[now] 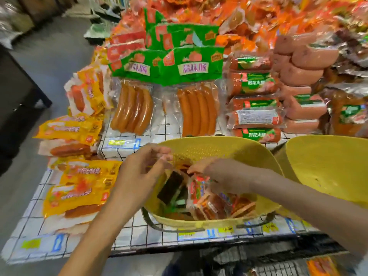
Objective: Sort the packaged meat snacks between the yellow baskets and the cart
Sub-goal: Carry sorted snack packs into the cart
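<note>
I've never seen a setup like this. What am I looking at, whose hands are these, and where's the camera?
No machine here: a person wears one camera on the head, looking down at their own bare hands. The left hand and right hand reach into a yellow basket of small snack packets, on a checked tablecloth. Blur hides whether either grips a packet. A second yellow basket stands to its right. Behind lie sausage packs with green labels and, leftward, yellow packs.

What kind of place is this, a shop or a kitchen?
Most likely a shop's meat display: price tags line the table edge, packaged sausages lie stacked in rows, and a wire cart stands in front.
</note>
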Motion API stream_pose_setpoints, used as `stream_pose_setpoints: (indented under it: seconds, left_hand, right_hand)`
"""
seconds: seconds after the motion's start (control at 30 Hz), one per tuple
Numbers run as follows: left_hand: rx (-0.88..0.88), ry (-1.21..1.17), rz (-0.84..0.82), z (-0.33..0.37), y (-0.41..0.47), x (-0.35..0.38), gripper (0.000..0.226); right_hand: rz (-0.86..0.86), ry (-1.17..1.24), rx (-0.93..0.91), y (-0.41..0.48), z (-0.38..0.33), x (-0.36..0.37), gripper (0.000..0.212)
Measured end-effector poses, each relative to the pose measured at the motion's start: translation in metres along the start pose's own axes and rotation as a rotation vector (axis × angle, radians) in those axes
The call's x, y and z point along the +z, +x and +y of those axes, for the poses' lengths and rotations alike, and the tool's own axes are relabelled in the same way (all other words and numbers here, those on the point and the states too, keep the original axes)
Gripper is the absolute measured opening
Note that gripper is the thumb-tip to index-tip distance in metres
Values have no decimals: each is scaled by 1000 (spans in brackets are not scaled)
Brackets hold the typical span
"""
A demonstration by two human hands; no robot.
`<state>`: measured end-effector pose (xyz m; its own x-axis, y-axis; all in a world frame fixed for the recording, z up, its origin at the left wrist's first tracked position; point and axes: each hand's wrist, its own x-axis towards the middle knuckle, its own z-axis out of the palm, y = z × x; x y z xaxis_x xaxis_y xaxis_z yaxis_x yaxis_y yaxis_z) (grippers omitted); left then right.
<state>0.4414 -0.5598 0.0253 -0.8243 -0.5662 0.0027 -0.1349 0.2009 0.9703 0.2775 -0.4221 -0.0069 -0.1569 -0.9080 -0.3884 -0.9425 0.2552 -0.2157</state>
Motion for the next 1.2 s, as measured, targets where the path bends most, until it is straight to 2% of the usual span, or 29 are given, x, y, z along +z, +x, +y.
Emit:
stream_pose_setpoints:
  seconds: [0.1,0.2,0.3,0.43,0.5,0.6,0.67,0.73,0.8,0.87,0.97,1.03,1.07,1.13,1.2]
  left_hand:
    - [8,-69,101,-6,-5,-3,16]
    - [20,78,151,-22,-13,-7,17]
    - [99,292,200,-38,-24,-12,22]
    - [214,462,178,-55,-32,-15,22]
    - [240,507,156,-61,-33,-15,14]
    - [243,542,130,-63,-35,-16,16]
    - [229,484,134,-56,-34,-18,18]
    - [157,273,89,-38,-29,-17,26]
    - [34,-22,-70,-19,-19,-9,33]
    - [-64,-174,-170,-9,-9,0,27]
    - [-183,-305,-66,-10,-1,0,25]
    - [-238,-376,35,-20,-1,-7,24]
    - [-260,-392,61,-24,-2,-10,22]
    - [-294,-395,62,-30,-2,-11,24]
    - [-318,-404,45,-32,-4,-9,27]
  right_hand:
    - [-130,-221,-89,25,-3,10,58]
    - [-83,-285,-144,35,-1,18,35]
    - [105,40,-133,29,8,10,7]
    - [411,370,-181,8,18,-11,17]
    - [460,457,-152,-1,18,-14,15]
    - [460,708,-100,-13,13,-19,14]
    - [477,914,-129,-22,6,-27,10]
    - [490,997,-170,-26,-6,-37,11]
    - [474,1026,-224,-24,-19,-47,12]
    - [461,1063,-260,-16,-27,-53,12]
    - [500,910,-141,-5,-14,-42,13]
    - [381,515,47,-5,10,-15,13]
    - [213,324,116,-5,19,1,19]
    - [-187,137,184,-3,30,31,44]
    - [-384,-7,204,3,32,49,66]
